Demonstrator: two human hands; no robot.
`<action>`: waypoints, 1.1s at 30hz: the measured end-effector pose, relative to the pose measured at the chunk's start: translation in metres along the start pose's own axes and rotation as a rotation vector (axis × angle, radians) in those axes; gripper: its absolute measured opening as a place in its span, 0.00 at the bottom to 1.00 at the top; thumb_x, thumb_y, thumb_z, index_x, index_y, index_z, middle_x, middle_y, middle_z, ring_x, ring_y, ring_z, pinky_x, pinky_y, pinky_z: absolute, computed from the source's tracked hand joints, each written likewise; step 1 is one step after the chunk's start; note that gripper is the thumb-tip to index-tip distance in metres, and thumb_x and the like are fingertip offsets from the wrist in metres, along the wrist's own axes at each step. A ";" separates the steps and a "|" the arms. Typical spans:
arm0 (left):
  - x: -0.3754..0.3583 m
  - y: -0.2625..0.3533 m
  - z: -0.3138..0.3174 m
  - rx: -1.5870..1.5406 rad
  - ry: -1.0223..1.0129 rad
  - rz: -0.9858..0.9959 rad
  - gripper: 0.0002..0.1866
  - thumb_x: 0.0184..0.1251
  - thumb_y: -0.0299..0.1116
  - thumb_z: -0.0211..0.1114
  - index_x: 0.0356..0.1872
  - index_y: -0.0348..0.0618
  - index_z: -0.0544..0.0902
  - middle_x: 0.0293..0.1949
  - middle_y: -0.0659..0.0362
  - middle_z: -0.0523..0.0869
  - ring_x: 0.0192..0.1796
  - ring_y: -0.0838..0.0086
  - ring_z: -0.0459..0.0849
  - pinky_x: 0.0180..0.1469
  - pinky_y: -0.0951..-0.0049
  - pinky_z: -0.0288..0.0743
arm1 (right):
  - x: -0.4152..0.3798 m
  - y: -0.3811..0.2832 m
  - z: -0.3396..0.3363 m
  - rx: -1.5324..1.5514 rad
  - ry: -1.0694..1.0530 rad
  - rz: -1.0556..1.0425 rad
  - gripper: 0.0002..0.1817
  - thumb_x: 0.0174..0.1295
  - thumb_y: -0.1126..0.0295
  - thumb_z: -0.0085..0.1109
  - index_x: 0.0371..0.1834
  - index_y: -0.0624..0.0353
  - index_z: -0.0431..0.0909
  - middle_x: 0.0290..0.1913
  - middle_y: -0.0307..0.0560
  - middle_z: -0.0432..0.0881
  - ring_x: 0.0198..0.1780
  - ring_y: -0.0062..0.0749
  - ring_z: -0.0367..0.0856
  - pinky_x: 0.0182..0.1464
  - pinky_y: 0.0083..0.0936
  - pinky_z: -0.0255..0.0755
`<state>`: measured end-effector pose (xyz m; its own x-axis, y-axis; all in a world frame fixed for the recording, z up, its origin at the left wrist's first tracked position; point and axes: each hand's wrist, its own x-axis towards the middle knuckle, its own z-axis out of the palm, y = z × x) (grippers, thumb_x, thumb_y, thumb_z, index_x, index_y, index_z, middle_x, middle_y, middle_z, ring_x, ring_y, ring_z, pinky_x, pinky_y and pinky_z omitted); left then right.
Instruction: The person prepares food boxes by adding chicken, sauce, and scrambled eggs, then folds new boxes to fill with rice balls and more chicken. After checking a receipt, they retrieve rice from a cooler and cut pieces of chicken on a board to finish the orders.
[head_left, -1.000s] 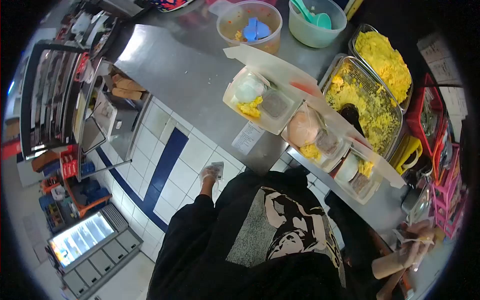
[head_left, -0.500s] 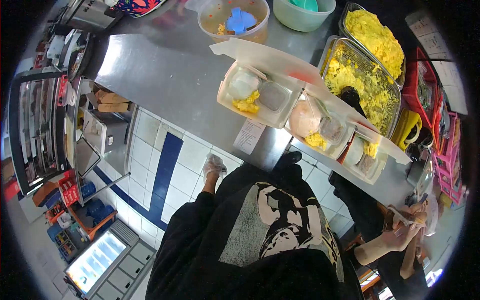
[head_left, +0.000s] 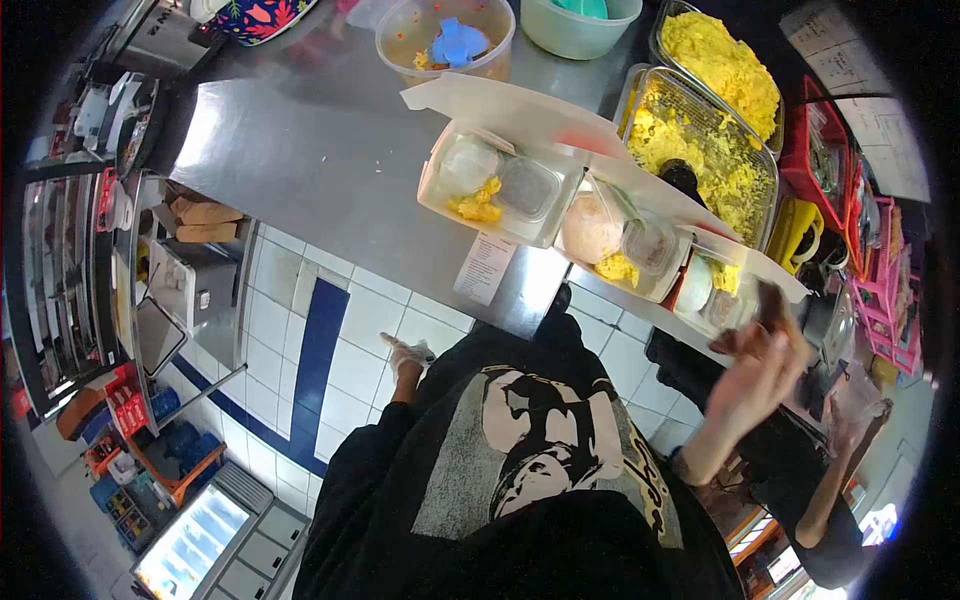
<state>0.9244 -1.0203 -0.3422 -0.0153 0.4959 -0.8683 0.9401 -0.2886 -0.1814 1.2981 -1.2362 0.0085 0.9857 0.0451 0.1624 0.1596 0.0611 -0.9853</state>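
My left hand (head_left: pixel 405 353) wears a clear plastic glove and hangs at my side over the tiled floor, below the steel counter's edge (head_left: pixel 330 170), with nothing seen in it. My right hand (head_left: pixel 757 362) is raised and blurred beside the rightmost of three open white takeaway boxes (head_left: pixel 745 262). Its fingers pinch a dark brown item (head_left: pixel 772 303). The other two boxes (head_left: pixel 500 105) (head_left: pixel 600 180) also hold a wrapped rice ball, some yellow food and a small lidded cup.
Two trays of yellow rice (head_left: pixel 700 150) (head_left: pixel 722 62) stand behind the boxes, with a tub holding a blue scoop (head_left: pixel 445 45) and a green bowl (head_left: pixel 575 20). A paper slip (head_left: pixel 483 268) hangs on the counter front. Another person's arm (head_left: pixel 850 420) is at the lower right.
My right hand has risen from low at the right up to the rightmost box, carrying the dark item. My gloved left hand dropped slightly. The view shifted down and left.
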 end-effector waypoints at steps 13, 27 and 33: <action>0.026 -0.031 0.050 -0.219 -0.217 0.059 0.29 0.64 0.49 0.48 0.64 0.47 0.59 0.58 0.59 0.73 0.60 0.62 0.71 0.63 0.38 0.45 | -0.035 0.103 0.090 -0.178 -0.134 -0.113 0.10 0.63 0.73 0.50 0.44 0.66 0.72 0.48 0.50 0.77 0.48 0.28 0.74 0.52 0.21 0.65; 0.022 -0.024 0.030 0.348 0.259 0.336 0.29 0.57 0.48 0.55 0.58 0.44 0.66 0.44 0.55 0.83 0.45 0.65 0.82 0.48 0.68 0.73 | 0.031 0.110 -0.076 -1.055 -0.622 -0.011 0.05 0.53 0.76 0.59 0.33 0.63 0.77 0.32 0.49 0.78 0.30 0.33 0.77 0.35 0.24 0.70; 0.073 -0.046 0.073 0.053 0.209 0.173 0.17 0.58 0.42 0.58 0.46 0.46 0.77 0.43 0.56 0.83 0.48 0.68 0.80 0.48 0.77 0.73 | 0.003 0.056 -0.024 -1.189 -0.328 -0.558 0.09 0.50 0.76 0.60 0.36 0.60 0.77 0.33 0.48 0.77 0.32 0.36 0.77 0.36 0.26 0.70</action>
<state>0.8547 -1.0303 -0.4312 0.2198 0.5919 -0.7755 0.9032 -0.4238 -0.0674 1.3113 -1.2569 -0.0479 0.7428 0.5420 0.3930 0.6456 -0.7353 -0.2062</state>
